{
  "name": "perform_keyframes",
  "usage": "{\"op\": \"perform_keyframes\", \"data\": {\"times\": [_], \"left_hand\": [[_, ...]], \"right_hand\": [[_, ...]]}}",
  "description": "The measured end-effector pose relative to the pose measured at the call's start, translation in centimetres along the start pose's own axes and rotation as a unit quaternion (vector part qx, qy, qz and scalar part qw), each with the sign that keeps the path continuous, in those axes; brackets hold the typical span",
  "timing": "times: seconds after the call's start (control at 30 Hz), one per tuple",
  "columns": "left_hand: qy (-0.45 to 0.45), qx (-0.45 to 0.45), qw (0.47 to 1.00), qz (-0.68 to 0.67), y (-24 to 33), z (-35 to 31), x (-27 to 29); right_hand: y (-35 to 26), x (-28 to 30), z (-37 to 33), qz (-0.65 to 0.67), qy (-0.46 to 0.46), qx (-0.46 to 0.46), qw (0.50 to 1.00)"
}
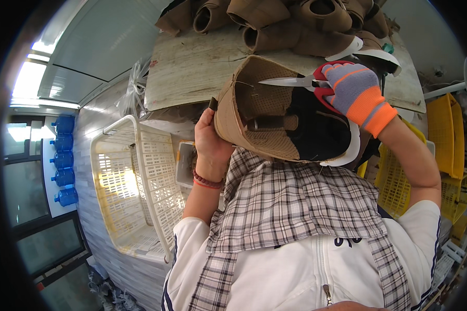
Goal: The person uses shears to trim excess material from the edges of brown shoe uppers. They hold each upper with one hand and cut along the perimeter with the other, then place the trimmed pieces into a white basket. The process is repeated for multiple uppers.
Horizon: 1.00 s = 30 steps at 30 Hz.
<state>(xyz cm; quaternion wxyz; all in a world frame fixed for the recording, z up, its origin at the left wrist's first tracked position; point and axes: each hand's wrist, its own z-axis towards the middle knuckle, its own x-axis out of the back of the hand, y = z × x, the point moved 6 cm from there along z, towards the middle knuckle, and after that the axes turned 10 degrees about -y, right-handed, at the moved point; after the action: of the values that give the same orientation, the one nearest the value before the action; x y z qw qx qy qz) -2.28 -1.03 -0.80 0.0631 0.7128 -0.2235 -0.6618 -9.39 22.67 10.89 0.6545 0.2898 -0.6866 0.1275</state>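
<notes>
Workpiece (272, 106), a brown open-ended piece with black inner lining and white edging, held up between table (187, 67) and plaid apron (296, 202). Left hand (213, 142), bare, grasps its left edge. Right hand (355, 88), gloved, grasps scissors (306, 82), blades over the opening. Similar brown pieces (275, 39) heaped on table; white basket (148, 189) at left.

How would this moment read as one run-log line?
left hand: bare, holds brown shoe part; right hand: gloved, holds scissors; table: more brown parts; left side: white basket
</notes>
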Motion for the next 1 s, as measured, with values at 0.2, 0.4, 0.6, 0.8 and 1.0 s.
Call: {"op": "perform_keyframes", "data": {"times": [0.2, 0.4, 0.6, 0.8, 1.0], "left_hand": [[0.029, -0.007, 0.999, 0.021, 0.0, -0.1, -0.4], [-0.020, -0.001, 1.000, -0.008, 0.0, -0.1, -0.1], [-0.014, 0.005, 1.000, -0.015, -0.1, 0.0, 0.0], [-0.022, 0.003, 1.000, -0.008, -0.1, 0.1, 0.0], [0.063, -0.011, 0.998, 0.011, -0.3, 0.0, -0.6]], "right_hand": [[-0.7, 1.1, -0.8, -0.005, 0.077, 0.064, 0.995], [-0.9, 1.2, 0.0, -0.042, 0.033, 0.046, 0.998], [-0.9, 1.3, -0.1, -0.060, 0.057, 0.071, 0.994], [-1.2, 1.1, -0.5, -0.083, 0.022, 0.057, 0.995], [0.2, -0.3, 0.0, 0.111, 0.007, -0.011, 0.994]]}}
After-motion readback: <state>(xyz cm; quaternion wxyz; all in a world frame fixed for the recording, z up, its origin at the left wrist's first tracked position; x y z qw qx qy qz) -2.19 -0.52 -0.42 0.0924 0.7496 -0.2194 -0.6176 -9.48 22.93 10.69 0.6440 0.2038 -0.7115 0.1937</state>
